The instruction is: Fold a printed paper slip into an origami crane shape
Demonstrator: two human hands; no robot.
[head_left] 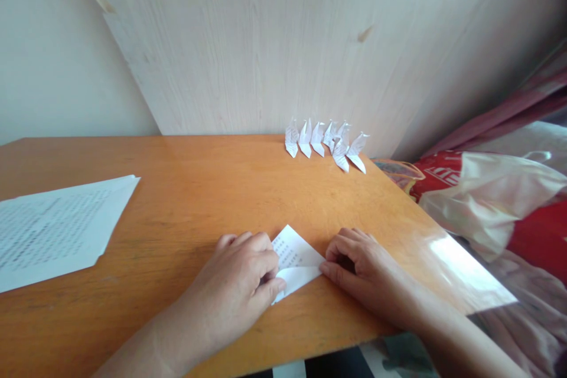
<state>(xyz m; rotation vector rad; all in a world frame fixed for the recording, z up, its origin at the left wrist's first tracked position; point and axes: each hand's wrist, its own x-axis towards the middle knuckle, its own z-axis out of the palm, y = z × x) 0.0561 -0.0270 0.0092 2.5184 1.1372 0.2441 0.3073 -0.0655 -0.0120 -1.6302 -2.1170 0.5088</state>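
A small folded piece of printed white paper lies on the orange wooden table near its front edge. My left hand rests on the paper's left side, fingers curled and pressing it down, thumb on the lower fold. My right hand is at the paper's right corner, fingers curled, fingertip pressing the folded edge. Both hands touch the paper.
A row of several folded white paper figures stands at the table's back edge against a pale wooden panel. Printed sheets lie at the left. Red and white plastic bags sit beyond the table's right edge.
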